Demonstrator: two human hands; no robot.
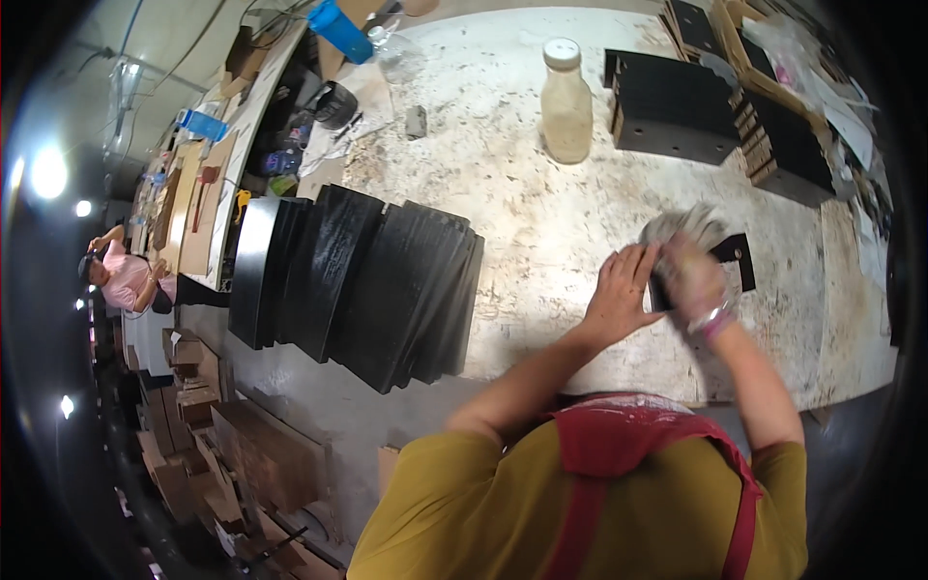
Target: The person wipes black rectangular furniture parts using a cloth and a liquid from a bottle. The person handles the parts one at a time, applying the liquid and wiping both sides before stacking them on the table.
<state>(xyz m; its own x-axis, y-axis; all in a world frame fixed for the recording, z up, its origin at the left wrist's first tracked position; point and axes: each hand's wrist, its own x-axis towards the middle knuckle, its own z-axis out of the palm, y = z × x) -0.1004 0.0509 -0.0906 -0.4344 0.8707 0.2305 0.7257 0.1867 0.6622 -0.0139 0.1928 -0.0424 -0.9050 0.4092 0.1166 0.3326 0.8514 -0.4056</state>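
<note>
A small flat black panel (740,263) lies on the worn white table, mostly covered by my hands. My left hand (619,298) rests against its left side, fingers stretched out and close together, holding nothing. Over the panel, my right hand (698,282) is smeared by motion and closed on a crumpled grey rag (677,228) pressed to the surface. Left of my hands, a row of large black panels (387,290) leans over in a fanned stack. Beyond my hands stands a clear bottle (567,114) with a white cap and pale yellowish contents.
Stacked black boards (675,116) and another black stack (791,159) stand at the far right, beside a cardboard box (749,39) with plastic. Far left are a blue cup (340,31), a black container (333,104) and a small grey block (416,123). Another person (126,278) stands at left.
</note>
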